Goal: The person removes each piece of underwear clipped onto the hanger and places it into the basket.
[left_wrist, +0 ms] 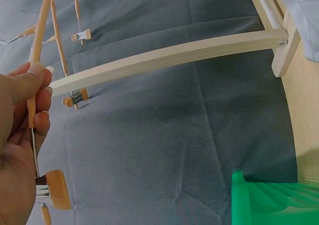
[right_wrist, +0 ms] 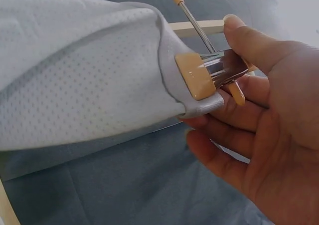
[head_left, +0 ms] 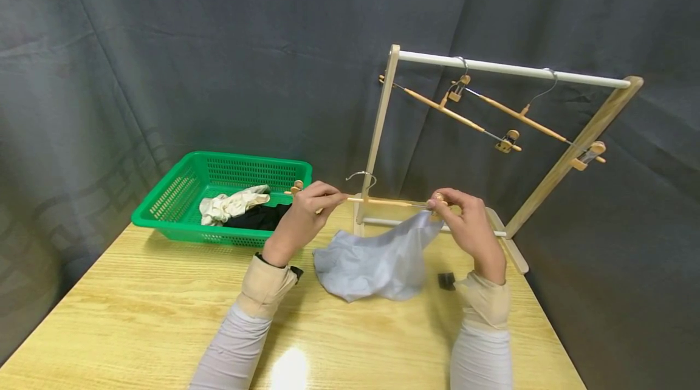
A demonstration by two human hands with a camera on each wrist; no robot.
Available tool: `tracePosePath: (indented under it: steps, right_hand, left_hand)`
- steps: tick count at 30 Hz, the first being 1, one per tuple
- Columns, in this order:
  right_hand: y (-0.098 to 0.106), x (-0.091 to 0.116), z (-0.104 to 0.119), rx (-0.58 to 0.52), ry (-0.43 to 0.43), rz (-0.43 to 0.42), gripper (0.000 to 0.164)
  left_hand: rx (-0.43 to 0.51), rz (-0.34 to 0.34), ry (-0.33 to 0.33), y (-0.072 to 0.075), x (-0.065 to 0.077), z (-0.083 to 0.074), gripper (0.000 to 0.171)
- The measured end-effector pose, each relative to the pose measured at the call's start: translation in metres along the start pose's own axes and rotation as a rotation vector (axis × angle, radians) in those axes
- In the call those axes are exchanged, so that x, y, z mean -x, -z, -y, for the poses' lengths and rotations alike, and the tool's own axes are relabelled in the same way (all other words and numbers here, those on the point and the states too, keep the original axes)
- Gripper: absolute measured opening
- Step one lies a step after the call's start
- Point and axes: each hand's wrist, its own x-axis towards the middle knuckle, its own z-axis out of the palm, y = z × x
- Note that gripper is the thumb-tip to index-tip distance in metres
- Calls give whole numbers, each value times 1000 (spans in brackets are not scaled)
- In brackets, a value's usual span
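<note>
My left hand (head_left: 307,215) grips the orange bar of a clip hanger (head_left: 389,202) near its left end; that end's clip (left_wrist: 59,190) has no cloth in it in the left wrist view. At the other end, my right hand (head_left: 467,226) pinches the right clip (right_wrist: 195,76) between thumb and fingers. A light grey dotted cloth garment (head_left: 377,262) has one corner at this clip's jaws, and the rest of it droops to the left, low over the table. The hanger's metal hook (head_left: 362,176) points up.
A wooden rack (head_left: 379,116) with a white top rail (head_left: 514,68) stands at the back right; two clip hangers (head_left: 445,109) hang from it. To the left, a green basket (head_left: 158,223) holds a cream cloth (head_left: 232,205) and a black cloth (head_left: 257,218). All stand on a wooden table (head_left: 164,311).
</note>
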Motion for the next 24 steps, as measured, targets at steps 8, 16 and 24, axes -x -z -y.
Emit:
tracePosePath:
  steps: [8,16,24]
  right_hand:
    - [-1,0,0,12,-13,-12,18]
    - [-3,0,0,40,4,-46,17]
    - [-2,0,4,31,-19,-4,18]
  left_hand:
    - [1,-5,8,-1,-1,1,21]
    - [-2,2,21,0,0,1,20]
    - [-1,-1,22,0,0,1,22]
